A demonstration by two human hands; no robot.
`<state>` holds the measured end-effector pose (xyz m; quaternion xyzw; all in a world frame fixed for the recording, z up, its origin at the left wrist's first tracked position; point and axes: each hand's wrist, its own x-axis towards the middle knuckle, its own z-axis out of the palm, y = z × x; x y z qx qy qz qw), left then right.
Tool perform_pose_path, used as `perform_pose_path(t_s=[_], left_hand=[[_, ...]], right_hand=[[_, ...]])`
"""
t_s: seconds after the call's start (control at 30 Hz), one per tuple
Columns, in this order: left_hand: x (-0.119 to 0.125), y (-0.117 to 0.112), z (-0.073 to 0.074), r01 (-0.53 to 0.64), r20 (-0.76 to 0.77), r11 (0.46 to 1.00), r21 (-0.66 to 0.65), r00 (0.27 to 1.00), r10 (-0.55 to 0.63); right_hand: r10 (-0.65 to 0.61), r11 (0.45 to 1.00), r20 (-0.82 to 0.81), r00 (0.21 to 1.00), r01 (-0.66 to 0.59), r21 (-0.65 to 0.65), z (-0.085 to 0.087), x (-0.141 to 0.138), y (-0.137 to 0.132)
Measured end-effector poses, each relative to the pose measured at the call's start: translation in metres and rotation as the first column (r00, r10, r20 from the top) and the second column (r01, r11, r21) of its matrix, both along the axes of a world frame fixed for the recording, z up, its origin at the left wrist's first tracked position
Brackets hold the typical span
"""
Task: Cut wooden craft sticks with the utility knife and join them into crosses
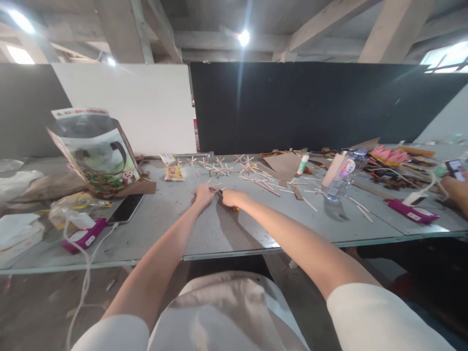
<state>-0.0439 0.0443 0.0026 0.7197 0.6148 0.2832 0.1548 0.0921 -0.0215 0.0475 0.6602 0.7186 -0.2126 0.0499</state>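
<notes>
Left hand (pixel 205 195): closed, apparently pinching a stick (pixel 217 185) over the counter (pixel 208 239). Right hand (pixel 234 198): closed around a small, yellow-ended tool (pixel 237 209). Advisable: stick held firm, tool steady, skin clear.

On the worktop (pixel 204 239), an open printed cardboard box (pixel 100 165) stands at the left behind a cabled smartphone (pixel 126 208) and a magenta power strip (pixel 85 236). To the right, a clear plastic water bottle (pixel 340 183) partly hides a pale pink tumbler (pixel 332 170), near a pink lotus flower (pixel 388 155).
</notes>
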Motion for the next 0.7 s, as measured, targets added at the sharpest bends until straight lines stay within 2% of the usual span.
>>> perform_pose_path(t_s=[0.27,0.43,0.57,0.7], left_hand=[[-0.002,-0.005,0.005,0.017,-0.013,1.000,0.000,1.000,-0.017],[-0.006,-0.007,0.013,0.056,-0.021,0.998,0.014,0.998,-0.056],[-0.004,-0.007,0.010,0.082,-0.006,0.997,0.007,0.997,-0.082],[0.001,-0.005,0.006,0.069,0.007,0.998,-0.011,0.998,-0.069]], right_hand=[[0.033,0.999,0.023,0.999,-0.032,-0.040,0.013,0.007,0.004],[0.118,0.984,0.018,0.993,-0.120,0.131,0.011,0.021,0.000],[0.139,0.959,0.044,0.989,-0.146,0.241,-0.001,0.031,-0.002],[0.158,0.949,0.037,0.987,-0.162,0.272,-0.006,0.039,-0.001]])
